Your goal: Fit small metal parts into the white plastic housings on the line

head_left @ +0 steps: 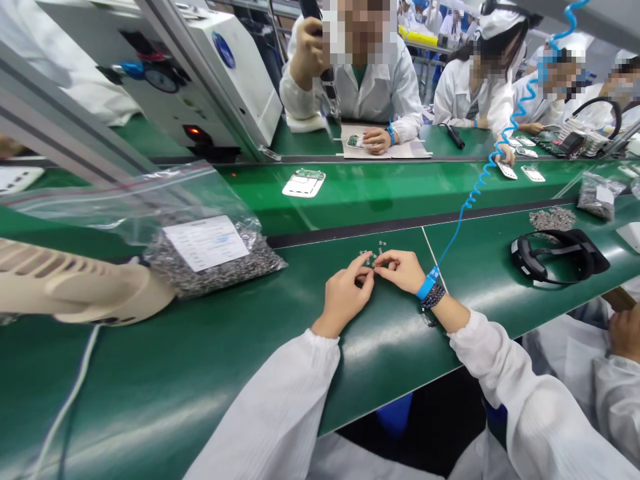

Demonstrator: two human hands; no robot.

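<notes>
- Centre of frame: left hand (344,299) and right hand (403,269) meet low over the green surface (270,360), at a small scatter of metal bits (382,244).
- Right fingers: thumb and forefinger curled nearly tip to tip. Left fingers: forefinger reaching out, thumb bent towards the right fingertips. Whether either grips a bit cannot be told; too small.
- The bits lie loose just beyond the fingertips, upper centre; no finished set or sorted row made out there.
- Done: judged little to show so far; a few bits out on the surface, both hands at them.
- Left: seemingly plenty. Plastic bag (227,270), left of centre, bulges with small grey pieces.
- Another loose pile (553,219), right of frame, also out on the surface.
- White panel with a circuit board (304,183), upper centre, well apart from both hands.
</notes>
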